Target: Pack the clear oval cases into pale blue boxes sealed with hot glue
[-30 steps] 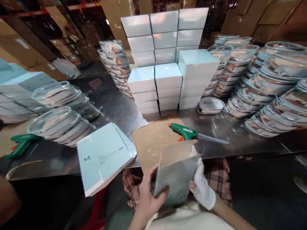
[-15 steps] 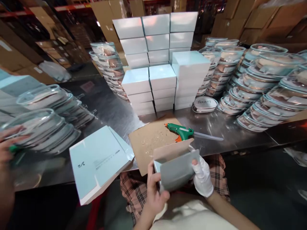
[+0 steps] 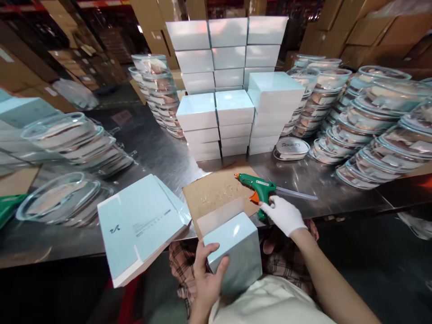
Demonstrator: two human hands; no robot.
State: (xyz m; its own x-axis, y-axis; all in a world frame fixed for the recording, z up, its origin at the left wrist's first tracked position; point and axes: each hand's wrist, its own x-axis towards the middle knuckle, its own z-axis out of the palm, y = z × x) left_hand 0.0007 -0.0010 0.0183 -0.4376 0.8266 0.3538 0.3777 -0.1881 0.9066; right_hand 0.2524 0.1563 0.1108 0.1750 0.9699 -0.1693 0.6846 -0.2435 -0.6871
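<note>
My left hand (image 3: 209, 273), bare, grips the left side of a pale blue carton (image 3: 232, 234) above my lap. One flap of the carton stands up at its far edge. My right hand (image 3: 285, 213), in a white glove, has its thumb and fingers at the handle of a green hot glue gun (image 3: 255, 183) and appears closed on it. The gun lies over a sheet of brown cardboard (image 3: 216, 191) spotted with dried glue, its orange tip pointing left and a clear glue stick (image 3: 297, 194) sticking out behind.
Flat pale blue cartons (image 3: 135, 229) lie at the left table edge. White boxes (image 3: 197, 112) are stacked at the back. Clear oval cases stand in piles on the right (image 3: 367, 135) and left (image 3: 74, 139). One oval case (image 3: 290, 148) sits near the boxes.
My right hand has let go of the carton and moved to the glue gun's handle. The carton has turned in my left hand and its top is now closed. A neighbour's hand has left at the left.
</note>
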